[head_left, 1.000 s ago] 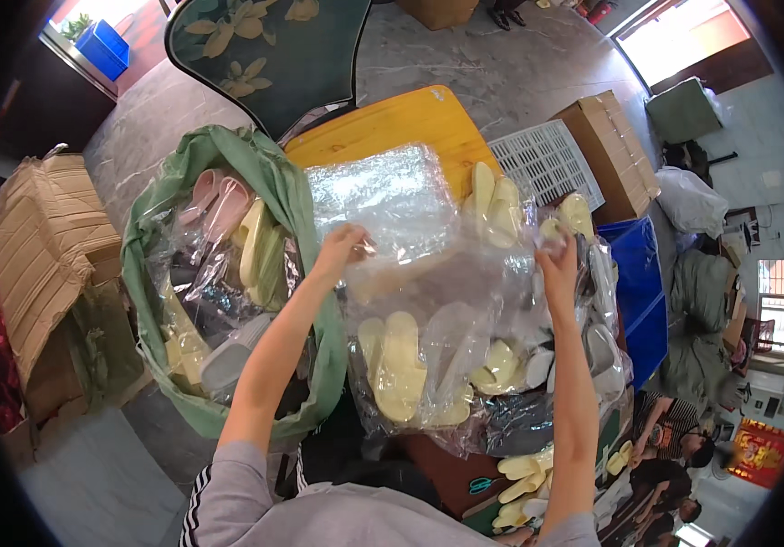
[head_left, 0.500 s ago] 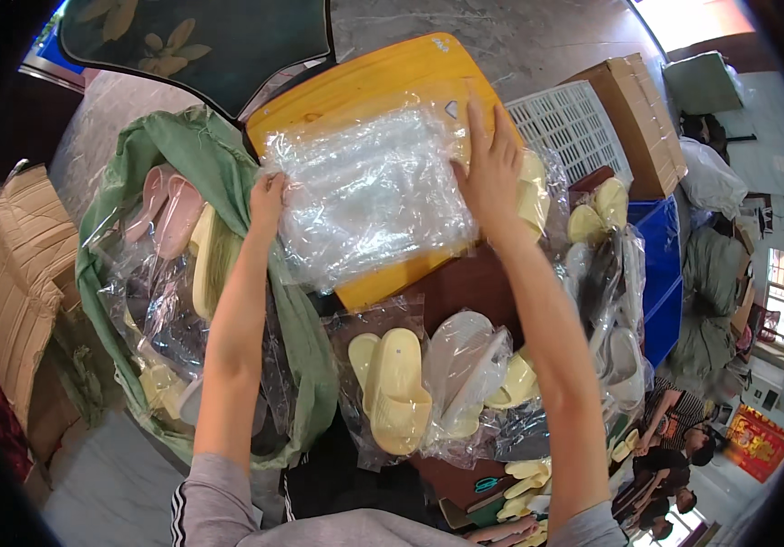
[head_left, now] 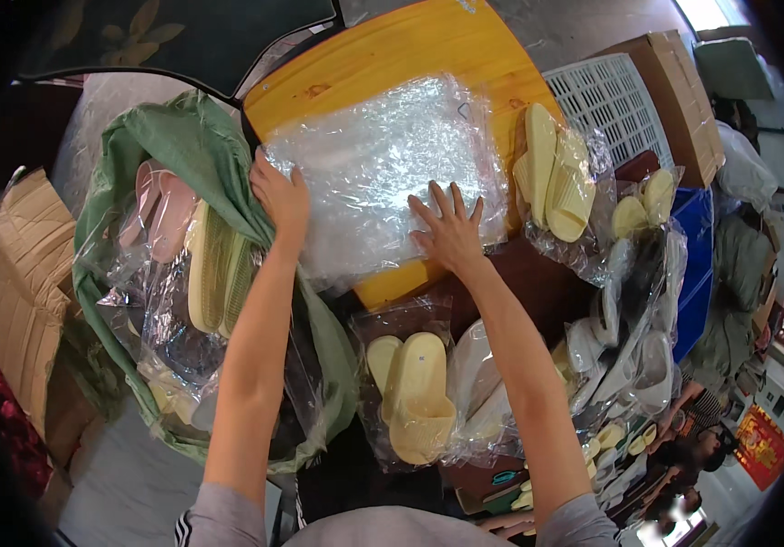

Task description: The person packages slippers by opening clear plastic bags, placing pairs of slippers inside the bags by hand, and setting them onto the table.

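From the head camera we see a clear, crinkled plastic bag (head_left: 383,173) lying flat on the yellow wooden table (head_left: 392,55), its near edge hanging over the table's near rim. Our left hand (head_left: 281,196) rests at the bag's left edge, fingers curled onto the plastic, though we cannot tell whether they pinch it. Our right hand (head_left: 451,228) lies palm down on the bag's lower right part, fingers (head_left: 457,199) spread wide and flat, gripping nothing. Just right of the bag, at the table's right edge, sits a bagged pair of pale yellow foam slippers (head_left: 554,178). Left of the table a green cloth sack (head_left: 182,146) gapes, full of bagged slippers. Below the table's near rim lies another bagged yellow slipper pair (head_left: 410,392), leaving little open room there.
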{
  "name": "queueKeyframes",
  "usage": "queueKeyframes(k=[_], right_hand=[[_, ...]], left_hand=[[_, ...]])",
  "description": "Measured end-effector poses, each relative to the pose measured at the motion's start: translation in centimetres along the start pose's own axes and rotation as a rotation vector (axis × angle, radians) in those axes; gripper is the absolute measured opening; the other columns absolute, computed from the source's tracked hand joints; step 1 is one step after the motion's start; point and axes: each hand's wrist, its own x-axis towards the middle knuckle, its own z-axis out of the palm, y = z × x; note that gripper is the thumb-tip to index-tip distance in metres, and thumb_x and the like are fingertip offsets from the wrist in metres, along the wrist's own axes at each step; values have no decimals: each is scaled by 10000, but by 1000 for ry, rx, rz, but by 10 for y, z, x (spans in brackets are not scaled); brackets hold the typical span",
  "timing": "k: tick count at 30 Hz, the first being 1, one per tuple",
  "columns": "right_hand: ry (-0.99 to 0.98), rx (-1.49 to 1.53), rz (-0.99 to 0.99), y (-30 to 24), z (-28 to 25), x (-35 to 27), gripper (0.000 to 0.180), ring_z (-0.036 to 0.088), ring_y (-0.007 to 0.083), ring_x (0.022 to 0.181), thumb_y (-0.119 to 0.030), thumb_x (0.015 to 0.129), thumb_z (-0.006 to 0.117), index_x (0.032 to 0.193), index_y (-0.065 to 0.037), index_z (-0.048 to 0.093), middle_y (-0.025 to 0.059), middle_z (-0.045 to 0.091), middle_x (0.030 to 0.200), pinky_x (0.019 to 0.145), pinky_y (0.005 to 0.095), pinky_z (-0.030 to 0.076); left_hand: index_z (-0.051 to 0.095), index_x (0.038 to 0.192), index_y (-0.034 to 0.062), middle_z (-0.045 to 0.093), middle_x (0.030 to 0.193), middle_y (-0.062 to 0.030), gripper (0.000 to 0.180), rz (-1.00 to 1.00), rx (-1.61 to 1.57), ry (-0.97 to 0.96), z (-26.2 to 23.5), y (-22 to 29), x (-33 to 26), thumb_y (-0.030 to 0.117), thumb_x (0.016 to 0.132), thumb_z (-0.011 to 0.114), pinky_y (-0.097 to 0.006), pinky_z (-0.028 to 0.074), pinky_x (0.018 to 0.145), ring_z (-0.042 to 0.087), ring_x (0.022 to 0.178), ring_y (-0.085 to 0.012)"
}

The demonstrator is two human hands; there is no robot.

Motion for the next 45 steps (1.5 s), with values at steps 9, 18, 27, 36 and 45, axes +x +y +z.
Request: queueKeyframes(k=[9,18,27,36,45], right_hand=[[-38,-33,22,15,11,-9,644,234,369,1374,-470,829,601,1411,-353,352,64,253,1506,991,738,210],[383,483,214,-28,-51,-86,583,294,385,1336,-199,795,667,1334,-142,454,196,293,1457,1045,562,282],[795,621,977,-18,-119,-486,318,542,331,1090,-22,820,545,1132,-50,596,152,543,1206,919,380,449],[781,171,1423,169,17,-788,529,428,384,1238,-220,829,613,1288,-2,467,195,554,1238,1062,443,300],[851,582,964,107,-55,-783,465,532,376,955,-206,675,738,1032,-5,517,185,565,985,799,434,445]], left_hand=[[303,1443,138,118,1521,-183,786,331,406,-814,-29,27,-142,77,730,625,-697,76,1055,33,1385,-492],[107,1498,178,125,1520,-236,1087,599,276,-875,-37,10,-131,235,659,797,-619,131,1084,88,1391,-458],[475,1332,63,357,1431,-184,428,719,-164,-693,-173,117,-217,92,907,512,-441,276,1076,338,1319,-350],[577,1132,-25,597,1144,-166,279,543,-234,-1102,-264,162,-454,5,871,482,-372,401,968,538,1110,-298],[278,1438,55,469,1330,-150,619,393,-221,-1519,-237,284,-653,211,915,571,-304,508,825,547,1103,-247]])
